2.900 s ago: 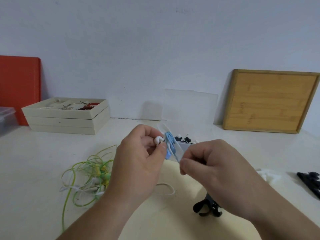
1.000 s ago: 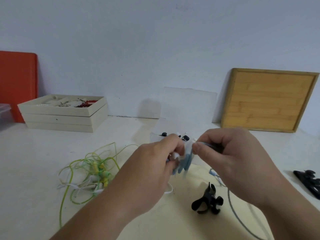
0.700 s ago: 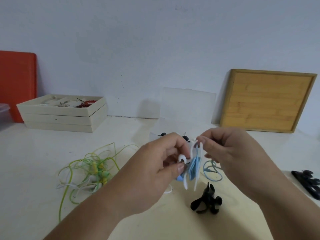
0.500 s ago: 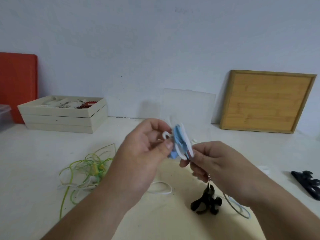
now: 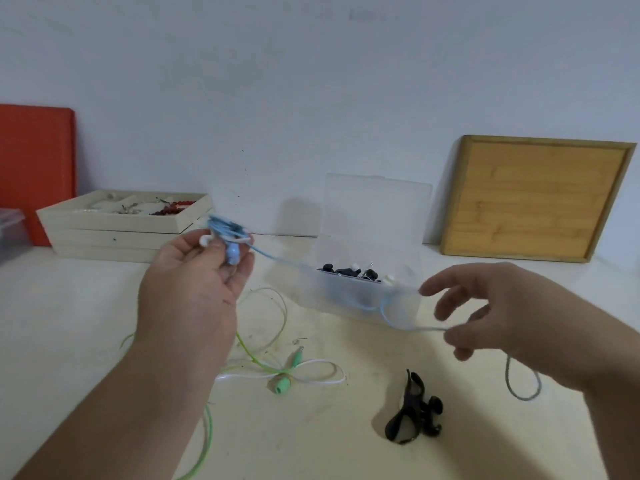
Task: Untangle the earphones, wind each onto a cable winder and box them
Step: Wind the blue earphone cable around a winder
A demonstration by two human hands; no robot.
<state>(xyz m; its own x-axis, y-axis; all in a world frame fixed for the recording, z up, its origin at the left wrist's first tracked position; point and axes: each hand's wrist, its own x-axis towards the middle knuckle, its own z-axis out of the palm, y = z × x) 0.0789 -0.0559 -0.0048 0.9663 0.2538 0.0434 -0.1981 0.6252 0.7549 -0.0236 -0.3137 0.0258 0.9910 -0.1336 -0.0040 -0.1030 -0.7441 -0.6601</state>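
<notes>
The hands, close together a moment ago, are parting: the left hand [image 5: 194,289] is gripping the half-wound winder [image 5: 225,233] while the blue cable [image 5: 287,261] is stretching past the box [image 5: 329,292] across the right hand [image 5: 512,313], its fingers loosely spread, so winding is continuing.
</notes>
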